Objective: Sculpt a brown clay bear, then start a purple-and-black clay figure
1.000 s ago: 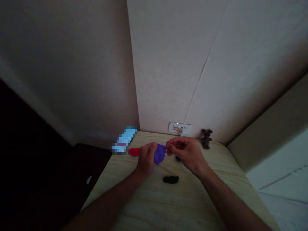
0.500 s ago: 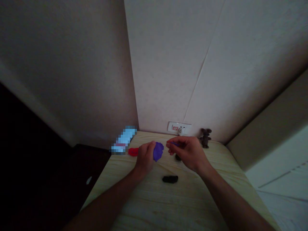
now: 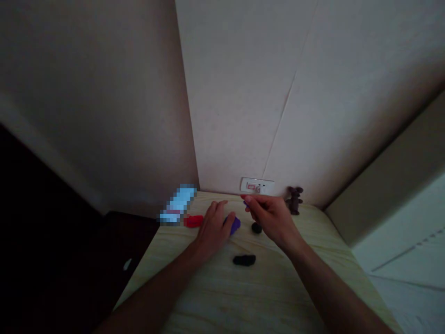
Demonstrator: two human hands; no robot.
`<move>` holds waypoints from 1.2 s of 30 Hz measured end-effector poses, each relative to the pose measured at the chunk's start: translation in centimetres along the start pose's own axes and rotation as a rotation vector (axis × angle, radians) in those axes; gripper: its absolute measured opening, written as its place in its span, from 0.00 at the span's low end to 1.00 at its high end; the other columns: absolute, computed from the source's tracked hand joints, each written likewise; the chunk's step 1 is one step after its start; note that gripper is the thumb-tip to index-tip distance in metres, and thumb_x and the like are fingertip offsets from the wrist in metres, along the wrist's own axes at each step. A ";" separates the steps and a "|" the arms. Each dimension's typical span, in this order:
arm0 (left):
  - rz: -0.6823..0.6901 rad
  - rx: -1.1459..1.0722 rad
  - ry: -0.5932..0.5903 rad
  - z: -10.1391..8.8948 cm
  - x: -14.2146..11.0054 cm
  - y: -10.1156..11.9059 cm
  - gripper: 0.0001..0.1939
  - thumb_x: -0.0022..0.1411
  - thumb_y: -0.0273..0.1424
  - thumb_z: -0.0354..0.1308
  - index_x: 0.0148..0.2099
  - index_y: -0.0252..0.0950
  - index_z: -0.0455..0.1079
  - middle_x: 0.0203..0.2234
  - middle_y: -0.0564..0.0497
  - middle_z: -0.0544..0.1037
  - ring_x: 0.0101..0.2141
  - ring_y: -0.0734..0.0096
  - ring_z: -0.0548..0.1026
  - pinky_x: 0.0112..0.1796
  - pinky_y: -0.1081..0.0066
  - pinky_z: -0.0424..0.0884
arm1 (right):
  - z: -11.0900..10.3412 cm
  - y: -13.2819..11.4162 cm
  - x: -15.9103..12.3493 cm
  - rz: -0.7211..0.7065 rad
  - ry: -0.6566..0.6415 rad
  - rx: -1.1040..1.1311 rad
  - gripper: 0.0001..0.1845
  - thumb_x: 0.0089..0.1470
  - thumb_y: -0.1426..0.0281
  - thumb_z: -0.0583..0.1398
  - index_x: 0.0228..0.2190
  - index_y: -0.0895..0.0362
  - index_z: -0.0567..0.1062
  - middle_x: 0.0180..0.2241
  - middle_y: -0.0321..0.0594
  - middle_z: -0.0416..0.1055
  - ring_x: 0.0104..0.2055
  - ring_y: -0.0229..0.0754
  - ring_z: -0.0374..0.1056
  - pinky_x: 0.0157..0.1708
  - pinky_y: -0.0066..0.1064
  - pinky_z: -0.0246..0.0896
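A ragged-edged purple lump that looks like modelling clay [image 3: 235, 226] lies on the light wooden table, partly covered by my left hand [image 3: 214, 227]. That hand is low over the table with its fingers stretched and apart, the thumb on or just over the lump. My right hand [image 3: 269, 211] is raised to the right, thumb and forefinger pinched on a small piece of purple clay [image 3: 246, 203], mostly hidden by the fingers. Left of my left hand lies a red piece [image 3: 193, 221]. A dark round lump [image 3: 256, 228] and a dark elongated piece [image 3: 244, 260] lie nearer to me.
A small brown figure with round ears [image 3: 294, 200] stands at the table's back right. Behind the wooden table [image 3: 271, 297] is a wall with a socket plate [image 3: 257, 185]. A bright blurred-out phone-like object [image 3: 178, 204] is at the back left corner. A pale cabinet [image 3: 399, 195] borders the right.
My left hand has lowered the purple lump to the table and spread its fingers. My right hand stays raised with its small purple piece, now more hidden by the fingers.
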State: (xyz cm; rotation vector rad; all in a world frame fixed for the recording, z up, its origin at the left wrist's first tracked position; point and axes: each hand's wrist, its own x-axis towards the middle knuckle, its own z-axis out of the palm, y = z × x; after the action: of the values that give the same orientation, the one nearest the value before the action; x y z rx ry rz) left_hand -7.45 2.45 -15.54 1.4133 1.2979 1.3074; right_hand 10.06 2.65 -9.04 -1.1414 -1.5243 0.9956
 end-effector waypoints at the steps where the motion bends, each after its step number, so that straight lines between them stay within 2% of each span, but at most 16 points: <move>1: -0.019 -0.070 0.015 0.0 0.1 0.5 0.16 0.59 0.38 0.63 0.49 0.39 0.76 0.44 0.46 0.73 0.50 0.53 0.69 0.60 0.59 0.59 | 0.1 0.0 -0.1 -0.018 0.011 -0.003 0.19 0.59 0.55 0.65 0.28 0.58 0.85 0.19 0.36 0.75 0.21 0.36 0.67 0.21 0.27 0.61; 4: -0.138 -0.324 -0.002 0.2 0.4 2.6 0.19 0.66 0.43 0.51 0.48 0.36 0.74 0.38 0.45 0.72 0.41 0.58 0.72 0.48 0.61 0.69 | 0.3 0.0 -0.5 -0.087 0.051 -0.007 0.14 0.59 0.61 0.66 0.41 0.56 0.87 0.33 0.41 0.85 0.33 0.43 0.78 0.34 0.32 0.72; 7: -0.285 -0.565 -0.119 0.5 0.4 5.2 0.27 0.71 0.42 0.38 0.42 0.31 0.74 0.32 0.43 0.72 0.33 0.60 0.73 0.41 0.61 0.73 | 0.8 0.0 -1.2 -0.320 0.097 -0.128 0.12 0.61 0.69 0.65 0.46 0.53 0.86 0.43 0.43 0.86 0.42 0.46 0.81 0.46 0.38 0.76; 10: -0.487 -0.885 -0.200 0.8 0.1 7.5 0.27 0.72 0.40 0.39 0.37 0.29 0.74 0.31 0.41 0.74 0.32 0.64 0.75 0.41 0.64 0.75 | 1.2 0.0 -1.6 -0.624 0.112 -0.391 0.15 0.64 0.75 0.61 0.49 0.56 0.84 0.45 0.46 0.85 0.46 0.49 0.79 0.50 0.43 0.77; 13: -0.613 -1.111 -0.168 1.3 0.0 8.7 0.26 0.73 0.39 0.41 0.36 0.28 0.76 0.31 0.40 0.76 0.32 0.64 0.76 0.41 0.66 0.76 | 1.4 0.1 -1.7 -0.782 0.103 -0.665 0.18 0.64 0.78 0.59 0.51 0.60 0.83 0.47 0.50 0.84 0.51 0.55 0.76 0.54 0.50 0.77; 17: -0.559 -1.132 -0.080 2.3 0.2 8.7 0.20 0.73 0.31 0.46 0.35 0.30 0.77 0.34 0.41 0.81 0.36 0.67 0.79 0.44 0.68 0.77 | 1.3 0.1 -1.6 -0.791 0.122 -0.845 0.20 0.62 0.78 0.60 0.53 0.64 0.81 0.51 0.54 0.82 0.55 0.60 0.75 0.56 0.55 0.76; 20: -0.492 -1.128 -0.052 3.1 0.0 8.5 0.12 0.69 0.24 0.54 0.36 0.30 0.79 0.36 0.45 0.83 0.35 0.74 0.79 0.42 0.76 0.75 | 0.8 -0.4 -1.5 -0.764 0.154 -0.785 0.19 0.64 0.76 0.59 0.54 0.60 0.81 0.51 0.52 0.83 0.54 0.58 0.76 0.57 0.56 0.75; 23: -0.343 -1.085 -0.102 3.5 -0.4 8.6 0.04 0.64 0.26 0.65 0.39 0.29 0.80 0.37 0.46 0.84 0.35 0.75 0.80 0.40 0.77 0.76 | 0.0 -1.1 -1.4 -0.730 0.191 -0.620 0.17 0.65 0.75 0.60 0.52 0.55 0.83 0.50 0.49 0.83 0.52 0.54 0.78 0.55 0.52 0.76; 26: -0.193 -0.997 -0.181 3.6 -0.5 9.2 0.08 0.60 0.30 0.72 0.40 0.29 0.82 0.35 0.46 0.84 0.35 0.73 0.81 0.42 0.74 0.79 | -1.0 -1.8 -1.1 -0.633 0.233 -0.402 0.14 0.63 0.75 0.64 0.47 0.50 0.85 0.50 0.47 0.83 0.50 0.50 0.80 0.52 0.45 0.78; 30: -0.133 -0.940 -0.173 4.1 -0.2 10.2 0.12 0.57 0.33 0.75 0.39 0.30 0.83 0.34 0.44 0.86 0.36 0.68 0.83 0.45 0.68 0.81 | -2.0 -2.6 -0.9 -0.555 0.339 -0.178 0.09 0.57 0.73 0.71 0.39 0.49 0.87 0.43 0.42 0.85 0.46 0.46 0.81 0.49 0.39 0.79; 33: -0.133 -0.938 -0.149 4.8 -0.1 10.9 0.14 0.55 0.37 0.76 0.38 0.30 0.83 0.34 0.44 0.86 0.36 0.63 0.84 0.44 0.63 0.82 | -2.5 -3.0 -1.0 -0.616 0.405 -0.193 0.06 0.57 0.74 0.71 0.36 0.50 0.86 0.38 0.41 0.84 0.40 0.44 0.81 0.44 0.36 0.79; 36: -0.141 -0.931 -0.128 5.3 0.0 11.2 0.17 0.53 0.40 0.77 0.35 0.30 0.82 0.31 0.45 0.85 0.34 0.63 0.84 0.42 0.63 0.82 | -2.4 -3.4 -1.4 -0.736 0.411 -0.372 0.09 0.62 0.75 0.66 0.39 0.51 0.86 0.39 0.44 0.84 0.41 0.45 0.81 0.43 0.38 0.79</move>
State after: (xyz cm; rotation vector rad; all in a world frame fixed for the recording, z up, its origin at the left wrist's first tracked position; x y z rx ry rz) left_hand -0.42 1.11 -5.42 0.7094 0.5359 1.4135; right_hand 11.88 0.64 -5.64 -0.8381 -1.6230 -0.0193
